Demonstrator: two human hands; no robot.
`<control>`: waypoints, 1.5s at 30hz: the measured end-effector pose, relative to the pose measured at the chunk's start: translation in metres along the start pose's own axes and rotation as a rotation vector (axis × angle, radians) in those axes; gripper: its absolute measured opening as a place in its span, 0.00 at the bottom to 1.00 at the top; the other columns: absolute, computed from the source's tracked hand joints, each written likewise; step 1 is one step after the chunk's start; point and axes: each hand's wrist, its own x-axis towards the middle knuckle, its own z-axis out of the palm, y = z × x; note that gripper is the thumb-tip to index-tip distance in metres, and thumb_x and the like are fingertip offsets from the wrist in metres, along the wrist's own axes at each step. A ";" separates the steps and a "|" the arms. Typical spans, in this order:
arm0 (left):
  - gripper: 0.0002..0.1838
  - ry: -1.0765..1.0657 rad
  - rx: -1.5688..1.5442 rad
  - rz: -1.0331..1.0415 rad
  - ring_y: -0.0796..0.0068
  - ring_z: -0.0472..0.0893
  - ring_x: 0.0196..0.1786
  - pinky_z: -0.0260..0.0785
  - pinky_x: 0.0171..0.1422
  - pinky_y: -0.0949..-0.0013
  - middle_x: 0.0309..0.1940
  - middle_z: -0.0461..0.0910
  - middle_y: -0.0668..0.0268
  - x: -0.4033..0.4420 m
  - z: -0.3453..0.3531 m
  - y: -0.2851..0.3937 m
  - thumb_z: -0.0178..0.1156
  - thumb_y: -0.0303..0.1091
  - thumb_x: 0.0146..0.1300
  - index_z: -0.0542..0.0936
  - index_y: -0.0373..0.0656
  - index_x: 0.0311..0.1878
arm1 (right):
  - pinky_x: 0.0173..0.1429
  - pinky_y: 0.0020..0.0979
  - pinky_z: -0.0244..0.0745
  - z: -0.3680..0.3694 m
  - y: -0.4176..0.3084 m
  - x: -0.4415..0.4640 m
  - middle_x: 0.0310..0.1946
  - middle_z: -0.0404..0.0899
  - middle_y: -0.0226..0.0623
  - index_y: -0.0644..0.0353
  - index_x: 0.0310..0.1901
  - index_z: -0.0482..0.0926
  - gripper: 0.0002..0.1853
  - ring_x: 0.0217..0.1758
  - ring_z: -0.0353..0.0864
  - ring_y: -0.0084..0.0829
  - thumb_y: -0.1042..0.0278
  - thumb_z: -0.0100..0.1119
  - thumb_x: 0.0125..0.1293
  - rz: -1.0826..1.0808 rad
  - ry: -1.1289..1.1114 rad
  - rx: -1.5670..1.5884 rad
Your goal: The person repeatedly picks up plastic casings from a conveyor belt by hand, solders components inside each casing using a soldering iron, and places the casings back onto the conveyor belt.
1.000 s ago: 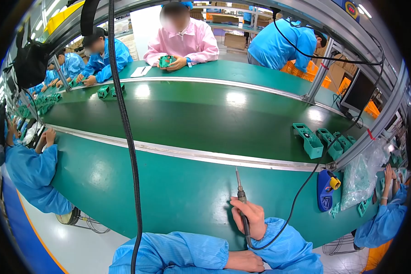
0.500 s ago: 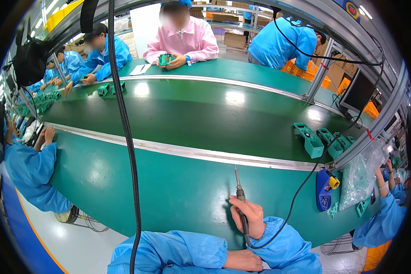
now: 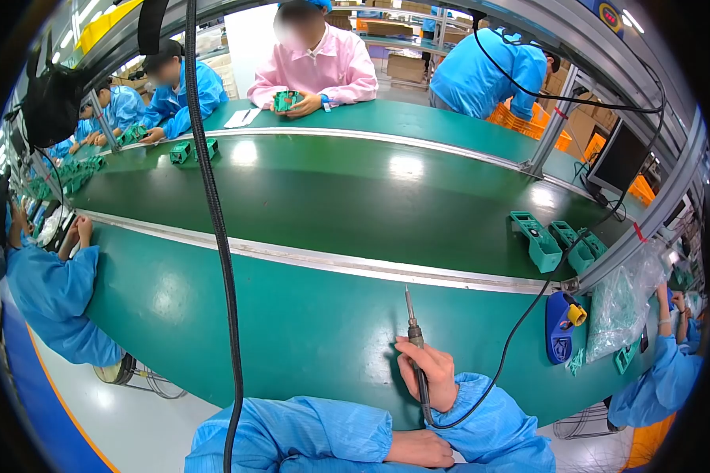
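A soldering iron (image 3: 416, 340) points upward in my right hand (image 3: 429, 372), its thin metal tip close to the metal rail. My right fingers are closed round its handle, and its dark cord loops down beside my right sleeve. My left hand (image 3: 421, 448) lies low in the view, against the right sleeve. The fingers of that hand are tucked away and mostly hidden, and no object shows in it. To the right of the iron, on the green bench (image 3: 308, 331), stands a blue soldering iron stand (image 3: 559, 329) with a yellow part.
Green plastic housings (image 3: 538, 243) sit on the belt (image 3: 355, 201) beyond the rail. A clear plastic bag (image 3: 619, 307) lies at right near small green parts. A black cable (image 3: 217, 213) hangs across the view. Co-workers sit on both sides; one opposite holds a green part (image 3: 286, 101).
The green housings on the belt at right have shifted slightly rightward. A green part now shows at the hands of a co-worker at upper left. My hands and the soldering iron stay put.
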 end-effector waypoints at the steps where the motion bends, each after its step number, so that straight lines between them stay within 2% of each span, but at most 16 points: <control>1: 0.09 -0.005 -0.004 -0.003 0.57 0.82 0.44 0.75 0.47 0.58 0.36 0.78 0.57 0.000 -0.001 0.001 0.56 0.37 0.62 0.77 0.42 0.40 | 0.32 0.34 0.80 0.000 0.000 0.000 0.35 0.85 0.50 0.66 0.49 0.82 0.17 0.27 0.85 0.42 0.84 0.66 0.56 0.001 -0.001 -0.001; 19: 0.10 0.008 0.001 0.012 0.57 0.82 0.45 0.75 0.47 0.58 0.37 0.79 0.57 0.000 0.001 -0.003 0.55 0.36 0.63 0.77 0.42 0.42 | 0.32 0.34 0.80 -0.001 0.000 0.001 0.34 0.85 0.50 0.66 0.49 0.82 0.16 0.27 0.86 0.42 0.84 0.66 0.57 0.006 -0.010 -0.005; 22: 0.09 0.053 -0.049 -0.005 0.58 0.80 0.44 0.75 0.45 0.58 0.35 0.78 0.59 0.005 0.001 0.000 0.53 0.33 0.64 0.76 0.37 0.40 | 0.32 0.34 0.80 -0.001 -0.001 0.002 0.35 0.86 0.50 0.66 0.49 0.82 0.17 0.27 0.86 0.42 0.84 0.66 0.57 0.003 -0.011 -0.006; 45: 0.09 0.041 -0.056 0.005 0.56 0.80 0.43 0.75 0.45 0.56 0.34 0.77 0.57 0.006 -0.004 0.002 0.54 0.32 0.64 0.75 0.35 0.39 | 0.33 0.34 0.80 -0.002 -0.001 0.001 0.36 0.85 0.52 0.67 0.49 0.82 0.17 0.27 0.86 0.43 0.86 0.66 0.56 0.016 -0.021 0.008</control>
